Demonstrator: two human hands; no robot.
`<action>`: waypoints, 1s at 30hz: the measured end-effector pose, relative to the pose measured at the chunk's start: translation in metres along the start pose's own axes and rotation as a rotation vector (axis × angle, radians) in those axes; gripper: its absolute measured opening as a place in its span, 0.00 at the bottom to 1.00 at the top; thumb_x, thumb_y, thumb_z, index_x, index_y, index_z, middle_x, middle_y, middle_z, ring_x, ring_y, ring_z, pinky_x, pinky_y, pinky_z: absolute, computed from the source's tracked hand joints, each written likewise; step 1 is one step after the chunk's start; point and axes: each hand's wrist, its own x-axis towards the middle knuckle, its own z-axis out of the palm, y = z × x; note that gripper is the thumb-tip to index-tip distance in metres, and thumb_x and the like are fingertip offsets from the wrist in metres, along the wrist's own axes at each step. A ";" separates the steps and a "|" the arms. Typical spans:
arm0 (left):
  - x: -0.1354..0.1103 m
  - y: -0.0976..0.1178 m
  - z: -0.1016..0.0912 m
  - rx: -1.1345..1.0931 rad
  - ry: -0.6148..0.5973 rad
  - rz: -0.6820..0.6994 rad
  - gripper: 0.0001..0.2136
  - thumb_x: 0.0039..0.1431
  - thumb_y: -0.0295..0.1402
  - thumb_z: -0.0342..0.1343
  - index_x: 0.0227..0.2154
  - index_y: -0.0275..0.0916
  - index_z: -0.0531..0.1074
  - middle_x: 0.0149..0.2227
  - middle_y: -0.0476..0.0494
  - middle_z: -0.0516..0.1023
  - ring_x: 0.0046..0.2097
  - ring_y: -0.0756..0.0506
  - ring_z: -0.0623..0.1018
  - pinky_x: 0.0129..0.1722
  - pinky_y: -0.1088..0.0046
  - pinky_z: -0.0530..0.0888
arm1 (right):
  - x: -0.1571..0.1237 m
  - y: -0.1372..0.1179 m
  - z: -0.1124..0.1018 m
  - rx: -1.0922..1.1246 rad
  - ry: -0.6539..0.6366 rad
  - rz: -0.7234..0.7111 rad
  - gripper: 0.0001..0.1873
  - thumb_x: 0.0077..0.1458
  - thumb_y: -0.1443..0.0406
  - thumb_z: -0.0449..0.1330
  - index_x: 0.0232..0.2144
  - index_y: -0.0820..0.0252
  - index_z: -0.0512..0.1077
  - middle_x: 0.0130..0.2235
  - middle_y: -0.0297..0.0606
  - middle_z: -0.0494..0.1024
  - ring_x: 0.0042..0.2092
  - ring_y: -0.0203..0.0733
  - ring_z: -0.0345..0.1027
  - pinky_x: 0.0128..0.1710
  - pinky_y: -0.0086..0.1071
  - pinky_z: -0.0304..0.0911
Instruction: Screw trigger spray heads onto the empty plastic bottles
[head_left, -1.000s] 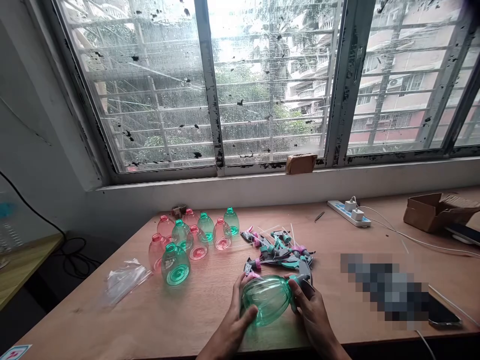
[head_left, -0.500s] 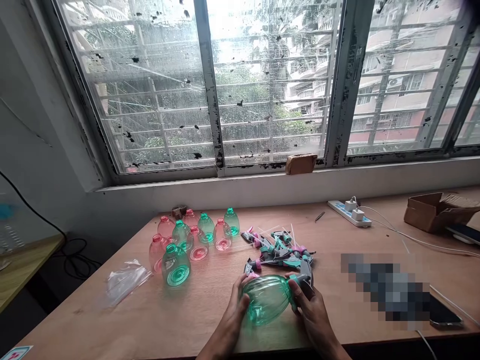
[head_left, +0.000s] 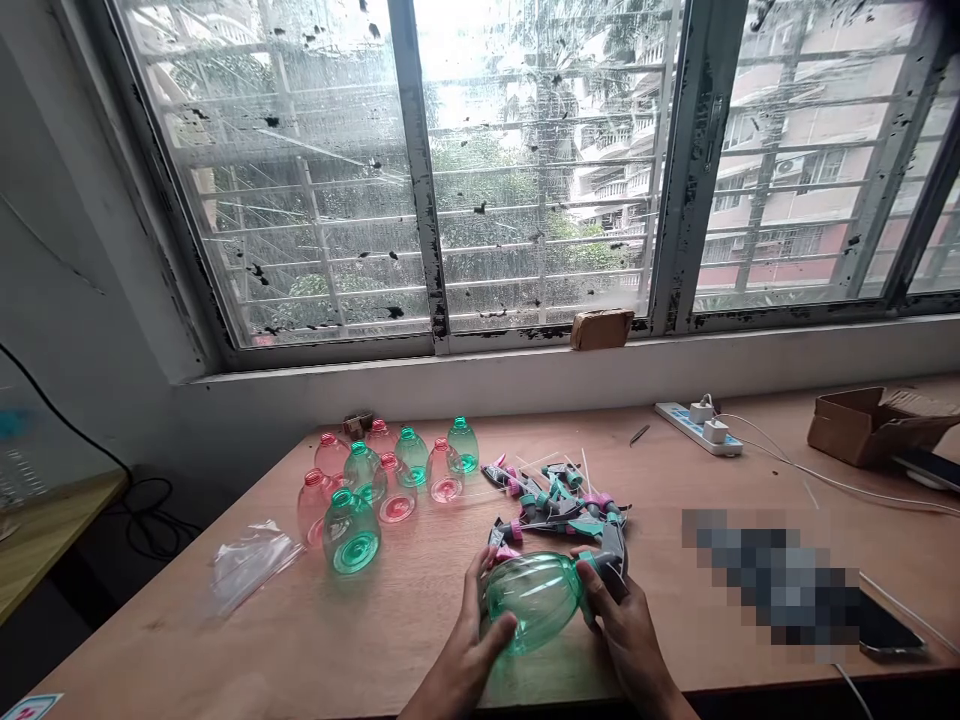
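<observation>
A clear green spray bottle [head_left: 536, 595] lies sideways between my hands, low over the front of the table. My left hand [head_left: 474, 640] is wrapped round its base end, the thumb across the near side. At the neck, my right hand [head_left: 621, 618] grips the grey and green spray head [head_left: 609, 555], which sits on the bottle's mouth; part of it is hidden by my fingers. Just beyond lies a pile of trigger spray heads [head_left: 559, 505] in grey, pink and green, with thin white tubes. To the left stand several open green bottles [head_left: 352, 535] and red bottles [head_left: 444, 470].
A clear plastic bag [head_left: 253, 565] lies left of the bottles. Further right are a white power strip [head_left: 697, 428] with plugs and cables, an open cardboard box [head_left: 874, 425] and a dark phone [head_left: 889, 625] beside a blurred-out patch. A window runs along the back.
My left thumb has shifted right along the bottle, and the left hand has turned slightly round its base. My right hand stays at the neck with the spray head.
</observation>
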 end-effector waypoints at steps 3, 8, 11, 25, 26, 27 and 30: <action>0.004 0.002 -0.007 -0.039 0.042 -0.041 0.38 0.66 0.63 0.46 0.69 0.42 0.55 0.73 0.31 0.58 0.74 0.28 0.54 0.73 0.42 0.48 | 0.000 0.001 -0.001 -0.006 -0.006 -0.008 0.31 0.41 0.40 0.74 0.29 0.63 0.78 0.22 0.27 0.60 0.24 0.34 0.50 0.21 0.29 0.49; -0.001 0.011 -0.001 0.015 -0.077 -0.023 0.37 0.57 0.51 0.69 0.65 0.46 0.64 0.70 0.38 0.65 0.73 0.30 0.59 0.73 0.50 0.53 | 0.002 0.005 -0.004 -0.005 -0.017 0.006 0.29 0.47 0.41 0.71 0.33 0.60 0.77 0.23 0.28 0.62 0.24 0.34 0.52 0.21 0.29 0.50; -0.006 0.013 0.005 0.073 -0.114 -0.003 0.50 0.47 0.43 0.78 0.69 0.49 0.55 0.72 0.38 0.61 0.73 0.29 0.57 0.74 0.49 0.51 | 0.003 0.007 -0.005 -0.006 -0.016 0.014 0.29 0.48 0.41 0.70 0.35 0.60 0.78 0.24 0.28 0.62 0.25 0.34 0.52 0.21 0.29 0.50; -0.003 0.005 0.004 0.094 -0.113 0.051 0.51 0.48 0.45 0.76 0.70 0.50 0.51 0.71 0.37 0.59 0.73 0.29 0.56 0.74 0.48 0.48 | 0.004 0.009 -0.007 -0.005 -0.048 0.000 0.29 0.48 0.42 0.72 0.36 0.62 0.79 0.24 0.29 0.65 0.25 0.36 0.54 0.21 0.29 0.52; -0.004 0.006 0.006 0.145 -0.102 0.046 0.52 0.48 0.42 0.77 0.70 0.51 0.50 0.72 0.37 0.57 0.74 0.29 0.53 0.74 0.47 0.46 | 0.004 0.009 -0.008 -0.005 -0.049 -0.001 0.28 0.48 0.42 0.72 0.36 0.61 0.79 0.24 0.29 0.64 0.25 0.35 0.53 0.21 0.29 0.52; -0.006 0.007 0.007 0.177 -0.098 0.038 0.53 0.48 0.41 0.77 0.70 0.52 0.49 0.73 0.37 0.55 0.74 0.29 0.53 0.74 0.47 0.45 | 0.004 0.009 -0.008 -0.005 -0.049 -0.001 0.28 0.48 0.43 0.72 0.34 0.61 0.79 0.24 0.29 0.64 0.25 0.35 0.53 0.21 0.29 0.52; -0.007 0.010 0.005 0.101 -0.137 0.020 0.53 0.49 0.46 0.76 0.71 0.52 0.47 0.72 0.37 0.56 0.74 0.30 0.56 0.73 0.48 0.49 | 0.003 0.010 -0.008 -0.004 -0.052 -0.002 0.27 0.49 0.43 0.72 0.32 0.61 0.78 0.24 0.29 0.64 0.25 0.35 0.53 0.22 0.29 0.52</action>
